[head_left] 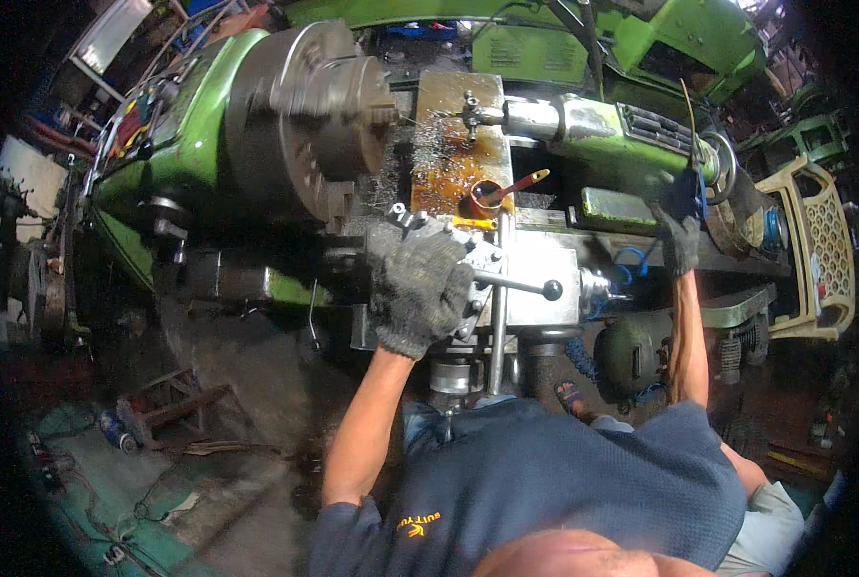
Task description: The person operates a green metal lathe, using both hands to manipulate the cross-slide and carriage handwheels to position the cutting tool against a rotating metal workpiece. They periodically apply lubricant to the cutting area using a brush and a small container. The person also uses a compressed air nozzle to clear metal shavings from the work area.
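Observation:
My left hand (420, 293), in a dark grey work glove, lies over the tool post (482, 258) of a green lathe, its fingers curled down on it. The tool post's lever (516, 282) with a black knob sticks out beside it. My right hand (679, 242), also gloved, reaches out near the tailstock (631, 135) and its handwheel (722, 163). A dark shape and blur cover its fingers, so any grip is hidden. Left of the tool post, the large chuck (295, 120) looks smeared, as if spinning, with a round workpiece (352, 111) in it.
Metal chips lie on the oily carriage plate (458, 178). A red pot with a brush (487, 197) stands there. A beige plastic chair (814, 245) is at the right. A reddish metal frame (174, 409) and a blue can (119, 432) are on the floor at left.

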The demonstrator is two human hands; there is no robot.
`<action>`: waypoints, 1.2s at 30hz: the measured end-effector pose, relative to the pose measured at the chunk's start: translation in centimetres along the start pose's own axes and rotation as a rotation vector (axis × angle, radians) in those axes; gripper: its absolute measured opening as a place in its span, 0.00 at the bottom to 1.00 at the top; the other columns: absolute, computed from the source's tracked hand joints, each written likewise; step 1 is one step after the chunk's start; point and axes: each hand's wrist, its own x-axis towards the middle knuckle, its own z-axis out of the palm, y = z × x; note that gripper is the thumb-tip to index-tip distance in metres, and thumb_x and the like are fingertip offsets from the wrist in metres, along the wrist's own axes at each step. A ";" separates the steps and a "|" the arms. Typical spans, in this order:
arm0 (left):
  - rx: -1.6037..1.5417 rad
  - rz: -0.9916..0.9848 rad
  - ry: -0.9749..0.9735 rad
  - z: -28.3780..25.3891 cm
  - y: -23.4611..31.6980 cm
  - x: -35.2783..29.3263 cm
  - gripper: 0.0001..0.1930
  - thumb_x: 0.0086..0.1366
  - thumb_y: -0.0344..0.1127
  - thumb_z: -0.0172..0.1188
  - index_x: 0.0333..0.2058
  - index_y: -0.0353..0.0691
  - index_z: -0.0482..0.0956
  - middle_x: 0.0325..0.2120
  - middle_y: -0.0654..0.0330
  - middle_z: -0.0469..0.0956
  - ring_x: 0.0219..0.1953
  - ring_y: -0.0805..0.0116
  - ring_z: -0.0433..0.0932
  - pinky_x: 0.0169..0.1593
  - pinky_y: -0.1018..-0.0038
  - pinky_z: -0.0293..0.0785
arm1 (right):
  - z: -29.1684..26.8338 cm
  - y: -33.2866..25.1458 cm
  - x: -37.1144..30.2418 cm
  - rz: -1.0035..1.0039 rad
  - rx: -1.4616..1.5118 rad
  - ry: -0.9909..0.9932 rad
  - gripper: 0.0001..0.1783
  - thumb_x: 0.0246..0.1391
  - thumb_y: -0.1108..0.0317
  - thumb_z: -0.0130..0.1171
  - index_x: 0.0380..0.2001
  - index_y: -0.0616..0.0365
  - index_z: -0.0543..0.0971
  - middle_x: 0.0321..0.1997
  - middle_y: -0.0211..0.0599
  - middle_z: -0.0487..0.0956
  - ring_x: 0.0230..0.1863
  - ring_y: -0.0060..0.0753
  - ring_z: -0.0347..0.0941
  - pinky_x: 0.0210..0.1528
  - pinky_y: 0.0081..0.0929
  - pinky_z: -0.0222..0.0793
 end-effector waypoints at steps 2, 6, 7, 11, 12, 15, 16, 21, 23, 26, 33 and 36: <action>0.015 -0.011 -0.004 -0.3 0.3 0.1 0.10 0.60 0.37 0.59 0.35 0.37 0.82 0.36 0.49 0.81 0.44 0.46 0.79 0.51 0.52 0.71 | 2.3 -2.8 2.2 0.092 0.210 -0.116 0.24 0.53 0.76 0.58 0.56 0.60 0.74 0.51 0.39 0.80 0.42 0.25 0.75 0.42 0.23 0.72; 0.002 -0.010 0.045 0.2 0.1 -0.3 0.09 0.59 0.38 0.59 0.34 0.39 0.82 0.35 0.50 0.81 0.43 0.48 0.80 0.50 0.54 0.71 | 5.9 -6.3 4.2 0.159 0.550 -0.409 0.22 0.50 0.67 0.68 0.50 0.57 0.80 0.45 0.36 0.84 0.44 0.27 0.78 0.50 0.32 0.73; 0.040 0.010 0.071 0.1 0.1 -0.2 0.09 0.59 0.38 0.60 0.34 0.41 0.82 0.34 0.51 0.81 0.41 0.50 0.80 0.48 0.56 0.71 | 6.2 -7.7 4.4 0.140 0.377 -0.408 0.24 0.49 0.65 0.69 0.51 0.57 0.78 0.44 0.38 0.84 0.44 0.30 0.78 0.50 0.33 0.73; 0.045 0.025 0.056 -0.2 0.2 -0.2 0.09 0.60 0.39 0.59 0.34 0.41 0.82 0.32 0.52 0.81 0.38 0.50 0.79 0.45 0.56 0.73 | 8.8 -11.9 4.4 0.106 0.131 -0.475 0.31 0.45 0.56 0.70 0.53 0.53 0.76 0.43 0.47 0.82 0.44 0.45 0.79 0.50 0.37 0.72; 0.032 0.028 0.060 -0.1 0.3 0.0 0.09 0.60 0.39 0.59 0.34 0.41 0.82 0.32 0.52 0.81 0.37 0.50 0.79 0.44 0.56 0.73 | 9.9 -11.3 4.6 0.037 0.052 -0.485 0.28 0.46 0.55 0.70 0.50 0.53 0.77 0.43 0.48 0.82 0.44 0.48 0.79 0.49 0.40 0.72; 0.036 0.040 0.101 -0.5 0.5 0.0 0.08 0.61 0.39 0.59 0.33 0.41 0.82 0.31 0.53 0.81 0.36 0.50 0.79 0.44 0.56 0.74 | 11.8 -13.7 4.5 -0.071 0.130 -0.503 0.24 0.47 0.54 0.69 0.45 0.54 0.78 0.37 0.47 0.81 0.39 0.49 0.79 0.44 0.42 0.73; 0.030 0.034 0.089 -0.5 0.4 -0.2 0.09 0.61 0.39 0.59 0.32 0.41 0.82 0.31 0.52 0.81 0.36 0.50 0.79 0.44 0.56 0.74 | 12.1 -14.5 4.7 -0.006 0.125 -0.541 0.23 0.47 0.55 0.68 0.45 0.55 0.78 0.37 0.48 0.81 0.39 0.50 0.79 0.44 0.42 0.73; 0.066 0.038 0.093 -0.1 0.1 -0.5 0.09 0.61 0.39 0.59 0.31 0.40 0.82 0.31 0.51 0.81 0.36 0.50 0.80 0.42 0.56 0.74 | 12.5 -17.0 5.0 0.046 0.042 -0.555 0.21 0.50 0.52 0.64 0.41 0.56 0.79 0.40 0.52 0.81 0.44 0.55 0.78 0.46 0.46 0.72; 0.051 0.044 0.092 -0.2 0.1 -0.4 0.09 0.61 0.39 0.59 0.31 0.40 0.82 0.30 0.51 0.81 0.36 0.50 0.80 0.42 0.57 0.74 | 12.4 -17.4 4.8 0.018 0.005 -0.527 0.22 0.51 0.51 0.63 0.41 0.56 0.79 0.41 0.53 0.81 0.45 0.57 0.78 0.47 0.47 0.72; 0.017 0.033 0.073 -0.2 0.1 -0.3 0.08 0.61 0.38 0.60 0.31 0.39 0.82 0.30 0.51 0.81 0.35 0.51 0.80 0.42 0.56 0.75 | 12.6 -17.1 4.7 0.056 -0.029 -0.536 0.23 0.50 0.49 0.62 0.41 0.56 0.79 0.42 0.53 0.81 0.47 0.58 0.77 0.48 0.47 0.72; 0.003 0.011 0.056 -0.4 0.3 -0.2 0.08 0.60 0.38 0.61 0.31 0.39 0.82 0.31 0.52 0.81 0.37 0.51 0.80 0.43 0.57 0.75 | 12.6 -16.5 4.9 0.049 -0.017 -0.528 0.24 0.50 0.49 0.62 0.42 0.57 0.78 0.41 0.54 0.81 0.45 0.59 0.77 0.47 0.48 0.71; 0.014 0.032 0.065 -0.1 -0.1 -0.4 0.09 0.60 0.38 0.61 0.32 0.39 0.83 0.32 0.52 0.82 0.38 0.52 0.80 0.44 0.59 0.75 | 12.7 -17.0 4.8 0.085 -0.009 -0.571 0.24 0.51 0.49 0.61 0.42 0.58 0.78 0.40 0.54 0.81 0.45 0.59 0.77 0.47 0.48 0.71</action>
